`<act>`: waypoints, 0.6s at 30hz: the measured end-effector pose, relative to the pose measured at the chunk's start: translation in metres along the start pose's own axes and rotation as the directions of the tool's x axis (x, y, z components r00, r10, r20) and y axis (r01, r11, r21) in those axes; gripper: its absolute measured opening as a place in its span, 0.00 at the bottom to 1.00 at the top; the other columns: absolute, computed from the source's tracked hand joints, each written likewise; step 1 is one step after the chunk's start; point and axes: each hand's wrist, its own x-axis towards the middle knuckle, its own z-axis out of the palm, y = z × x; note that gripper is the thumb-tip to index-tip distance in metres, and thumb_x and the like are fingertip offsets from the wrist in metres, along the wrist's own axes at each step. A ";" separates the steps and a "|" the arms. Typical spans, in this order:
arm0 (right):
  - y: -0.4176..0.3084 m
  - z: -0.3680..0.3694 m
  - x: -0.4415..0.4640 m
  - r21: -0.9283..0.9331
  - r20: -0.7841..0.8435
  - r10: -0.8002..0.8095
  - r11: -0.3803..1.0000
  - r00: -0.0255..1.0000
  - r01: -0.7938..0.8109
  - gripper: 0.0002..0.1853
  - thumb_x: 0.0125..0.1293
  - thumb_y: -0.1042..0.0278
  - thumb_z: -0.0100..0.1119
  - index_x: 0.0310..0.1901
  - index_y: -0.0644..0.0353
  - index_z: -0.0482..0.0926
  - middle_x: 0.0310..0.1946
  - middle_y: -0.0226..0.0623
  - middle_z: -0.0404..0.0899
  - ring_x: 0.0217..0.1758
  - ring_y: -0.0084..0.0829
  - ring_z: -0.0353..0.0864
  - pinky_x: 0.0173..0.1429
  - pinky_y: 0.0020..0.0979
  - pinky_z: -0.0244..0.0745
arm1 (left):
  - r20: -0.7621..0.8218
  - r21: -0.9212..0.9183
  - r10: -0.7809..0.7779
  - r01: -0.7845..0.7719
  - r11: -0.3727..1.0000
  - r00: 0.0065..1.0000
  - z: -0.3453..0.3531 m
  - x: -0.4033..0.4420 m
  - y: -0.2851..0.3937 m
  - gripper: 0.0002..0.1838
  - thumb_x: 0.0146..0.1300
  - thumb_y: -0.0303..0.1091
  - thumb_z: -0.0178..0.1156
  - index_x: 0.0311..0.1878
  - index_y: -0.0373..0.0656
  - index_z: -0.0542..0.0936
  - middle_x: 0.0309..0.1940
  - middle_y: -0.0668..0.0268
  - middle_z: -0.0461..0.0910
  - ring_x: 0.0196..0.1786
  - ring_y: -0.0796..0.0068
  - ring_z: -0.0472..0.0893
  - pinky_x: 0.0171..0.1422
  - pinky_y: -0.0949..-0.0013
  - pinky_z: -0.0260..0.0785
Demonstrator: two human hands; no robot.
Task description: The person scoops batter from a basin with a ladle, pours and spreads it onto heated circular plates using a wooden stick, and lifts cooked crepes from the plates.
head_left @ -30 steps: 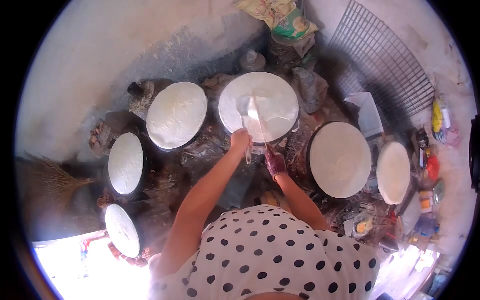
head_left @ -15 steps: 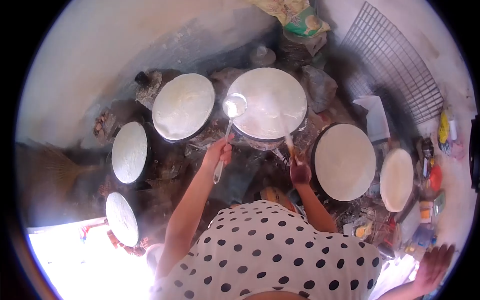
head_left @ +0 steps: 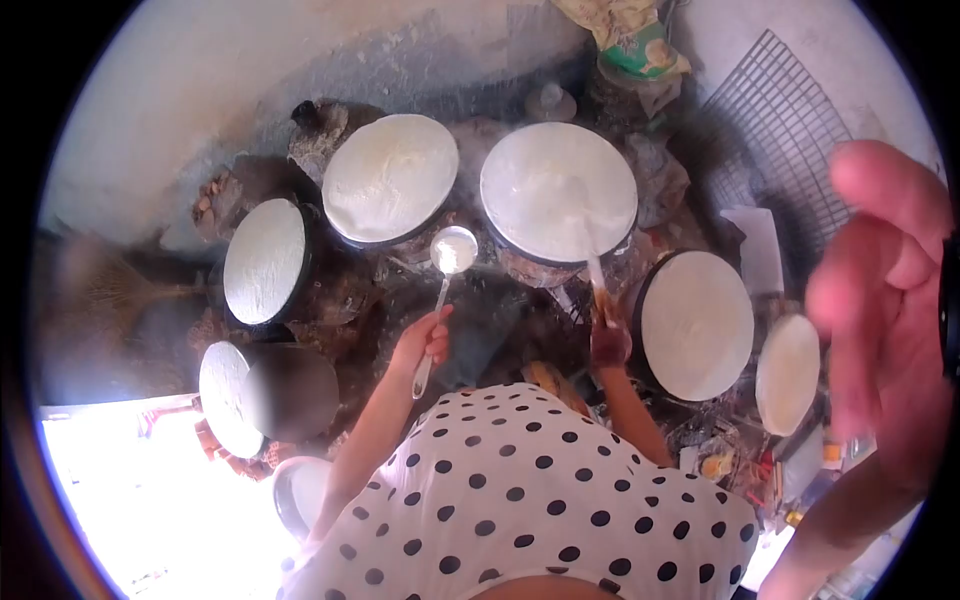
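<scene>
Okay, left hand point(head_left: 424, 340) has its fingers wrapped round the ladle point(head_left: 453, 252); bowl sits ahead of the knuckles, pale stuff glinting in it, apart from the discs. To its right, the right hand point(head_left: 610, 345), dark reddish, is closed on a stick point(head_left: 597, 273) pointing away from the wrist, blurred far end over the near part of the front disc point(head_left: 555, 180), white on top. Touching it or just above, can't tell from where I stand. Beyond the left hand, a second disc point(head_left: 390, 178), dark rim showing underneath. Just right of the right hand, a third disc point(head_left: 697, 325); farther right, an outer disc point(head_left: 788, 378). Well left of the left hand, a left disc point(head_left: 265, 262); nearer, a lowest disc point(head_left: 224, 398), dark blurred round thing point(head_left: 300, 393) overlapping it in view. Another person's hand point(head_left: 885, 270) looms well right of the right hand, fingers bent; gripping anything, can't tell.
</scene>
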 end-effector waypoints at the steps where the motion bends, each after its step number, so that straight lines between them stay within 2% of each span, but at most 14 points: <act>1: -0.004 -0.002 0.004 -0.020 0.096 -0.037 0.999 0.995 0.039 0.18 0.65 0.45 0.53 0.52 0.39 0.81 0.40 0.42 0.83 0.39 0.46 0.83 0.45 0.42 0.78 | -0.016 0.105 0.051 -0.049 0.993 0.999 -0.005 -0.002 -0.001 0.17 0.72 0.36 0.47 0.60 0.41 0.69 0.21 0.76 0.65 0.16 0.86 0.62 0.19 0.77 0.56; 2: -0.008 -0.004 0.007 -0.032 0.191 -0.074 0.996 0.979 0.082 0.18 0.64 0.43 0.53 0.52 0.36 0.81 0.37 0.42 0.84 0.37 0.46 0.83 0.44 0.43 0.78 | -0.023 0.144 0.095 -0.090 0.985 0.995 -0.009 -0.002 0.000 0.17 0.72 0.36 0.47 0.60 0.41 0.69 0.21 0.76 0.65 0.16 0.86 0.62 0.19 0.77 0.56; 3: -0.010 0.003 0.016 0.039 0.072 -0.296 0.955 0.952 0.294 0.18 0.64 0.41 0.53 0.52 0.33 0.81 0.35 0.41 0.84 0.35 0.47 0.83 0.42 0.43 0.78 | -0.030 0.184 0.138 -0.130 0.974 0.990 -0.014 -0.003 0.000 0.17 0.72 0.36 0.47 0.60 0.41 0.69 0.21 0.76 0.65 0.16 0.86 0.62 0.19 0.78 0.56; 4: -0.011 0.008 0.018 0.036 0.074 -0.305 0.952 0.950 0.303 0.18 0.64 0.41 0.53 0.52 0.33 0.81 0.35 0.41 0.84 0.35 0.47 0.83 0.42 0.43 0.78 | -0.018 0.098 0.082 -0.080 0.992 0.996 -0.018 -0.004 0.000 0.17 0.72 0.36 0.47 0.60 0.41 0.69 0.21 0.76 0.65 0.16 0.86 0.62 0.19 0.78 0.56; 5: -0.014 0.014 0.021 0.027 0.059 -0.217 0.976 0.974 0.215 0.19 0.63 0.41 0.53 0.51 0.36 0.82 0.34 0.43 0.84 0.34 0.47 0.83 0.41 0.43 0.78 | 0.000 0.020 0.021 -0.021 1.000 1.000 -0.022 -0.006 0.000 0.17 0.72 0.37 0.47 0.60 0.42 0.69 0.21 0.76 0.65 0.16 0.86 0.62 0.19 0.78 0.56; 6: -0.018 0.018 0.023 0.020 0.045 -0.127 0.992 0.991 0.126 0.20 0.63 0.41 0.54 0.51 0.39 0.82 0.33 0.45 0.83 0.33 0.47 0.83 0.40 0.43 0.78 | -0.001 0.017 0.020 -0.020 1.000 1.000 -0.023 -0.011 0.001 0.17 0.72 0.37 0.47 0.60 0.42 0.69 0.21 0.76 0.65 0.16 0.86 0.62 0.19 0.78 0.56; 9: -0.023 0.013 0.018 -0.018 0.041 -0.204 0.979 0.978 0.205 0.21 0.62 0.43 0.55 0.50 0.45 0.83 0.31 0.48 0.83 0.32 0.46 0.83 0.39 0.42 0.78 | -0.026 0.057 0.039 -0.037 0.998 0.999 -0.021 -0.017 0.000 0.17 0.72 0.37 0.47 0.60 0.41 0.69 0.21 0.76 0.66 0.16 0.86 0.62 0.19 0.78 0.57; 11: -0.048 -0.016 0.013 0.037 0.244 -0.274 0.961 0.930 0.274 0.21 0.62 0.44 0.57 0.50 0.44 0.83 0.31 0.48 0.83 0.33 0.47 0.83 0.40 0.43 0.77 | -0.029 0.054 0.015 -0.013 0.998 0.999 -0.026 -0.016 0.002 0.18 0.72 0.37 0.47 0.60 0.40 0.69 0.21 0.76 0.66 0.16 0.86 0.62 0.18 0.79 0.57; 12: -0.045 -0.006 0.010 0.035 0.243 -0.275 0.961 0.930 0.275 0.21 0.62 0.44 0.57 0.50 0.44 0.83 0.31 0.48 0.83 0.33 0.47 0.83 0.40 0.43 0.77 | -0.027 0.053 0.016 -0.014 0.998 1.000 -0.030 -0.016 0.001 0.18 0.72 0.37 0.47 0.60 0.40 0.69 0.21 0.76 0.66 0.16 0.86 0.62 0.18 0.79 0.57; 14: -0.031 0.023 0.008 0.008 0.109 -0.071 0.997 0.992 0.070 0.20 0.61 0.45 0.58 0.50 0.43 0.83 0.30 0.48 0.82 0.33 0.47 0.83 0.39 0.43 0.77 | 0.015 0.045 0.038 -0.039 0.998 0.999 -0.037 -0.014 -0.003 0.17 0.72 0.36 0.48 0.60 0.41 0.69 0.21 0.76 0.67 0.16 0.87 0.63 0.18 0.78 0.57; 15: -0.030 0.020 0.008 0.006 0.109 -0.076 0.997 0.991 0.076 0.20 0.61 0.45 0.58 0.50 0.43 0.83 0.30 0.48 0.82 0.33 0.47 0.83 0.39 0.43 0.77 | 0.015 0.039 0.041 -0.042 0.998 0.999 -0.036 -0.016 -0.004 0.17 0.72 0.36 0.48 0.60 0.41 0.69 0.21 0.76 0.67 0.16 0.87 0.63 0.18 0.78 0.57; 17: -0.031 0.015 0.005 0.075 0.045 -0.349 0.936 0.936 0.345 0.20 0.61 0.45 0.58 0.51 0.41 0.82 0.30 0.47 0.83 0.33 0.46 0.83 0.38 0.43 0.77 | -0.004 0.063 0.020 -0.020 0.998 1.000 -0.034 -0.022 0.000 0.16 0.72 0.37 0.47 0.59 0.41 0.70 0.21 0.76 0.67 0.16 0.87 0.63 0.18 0.79 0.58; 18: -0.039 0.012 0.005 0.080 0.048 -0.348 0.936 0.936 0.343 0.20 0.61 0.45 0.58 0.51 0.41 0.82 0.30 0.47 0.83 0.33 0.46 0.83 0.38 0.43 0.77 | -0.009 0.065 0.020 -0.019 0.998 1.000 -0.038 -0.021 0.002 0.16 0.72 0.37 0.47 0.59 0.41 0.70 0.21 0.76 0.67 0.16 0.87 0.63 0.18 0.79 0.58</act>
